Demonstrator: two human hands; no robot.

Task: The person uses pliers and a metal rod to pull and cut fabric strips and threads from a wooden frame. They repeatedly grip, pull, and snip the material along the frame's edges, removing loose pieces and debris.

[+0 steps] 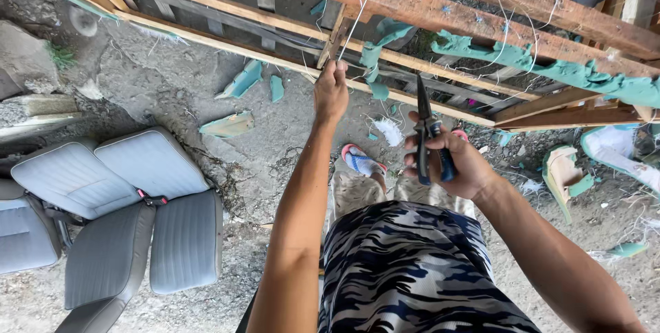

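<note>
My left hand (331, 91) is raised to a bare wooden furniture frame (440, 13), its fingers pinched on a thin white string (352, 20) that hangs from a beam. My right hand (450, 162) grips blue-handled pliers (427, 137) with the dark jaws pointing up toward the frame, a little below its lower rail. Torn teal fabric (550, 65) and loose threads still cling to the beams. My camouflage shorts (412, 271) and a sandalled foot (362, 161) show below.
Grey car seats (117, 216) lie on the concrete ground at left. Teal fabric scraps (244, 80) and foam pieces (567, 175) are scattered under and beside the frame. Rough stones (27, 65) sit at the far left.
</note>
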